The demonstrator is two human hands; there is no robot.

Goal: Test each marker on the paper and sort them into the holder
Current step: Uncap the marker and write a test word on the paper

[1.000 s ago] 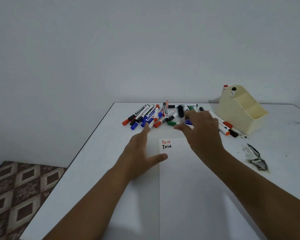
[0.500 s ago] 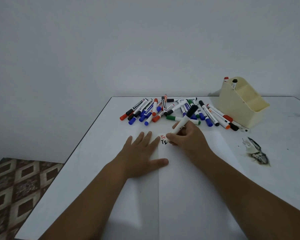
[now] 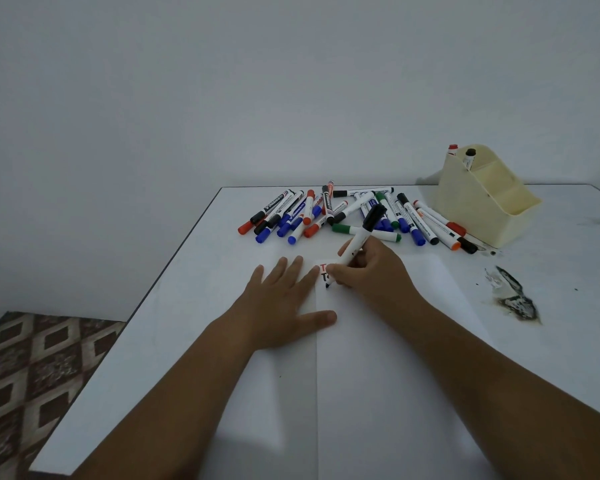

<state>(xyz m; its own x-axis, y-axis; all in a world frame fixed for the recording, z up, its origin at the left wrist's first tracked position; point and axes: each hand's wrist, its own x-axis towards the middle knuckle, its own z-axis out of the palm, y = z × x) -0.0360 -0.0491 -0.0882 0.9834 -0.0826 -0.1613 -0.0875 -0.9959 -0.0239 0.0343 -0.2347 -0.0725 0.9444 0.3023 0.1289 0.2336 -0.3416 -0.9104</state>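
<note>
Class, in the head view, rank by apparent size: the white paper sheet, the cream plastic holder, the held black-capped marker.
1. White paper sheet, largest.
2. Cream plastic holder; it sits farther away, so its true size is unsure.
3. Black-capped white marker.

Two bare forearms — no sleeves, each grip [image 3: 284, 303] [image 3: 371, 271] ringless, short plain nails.
</note>
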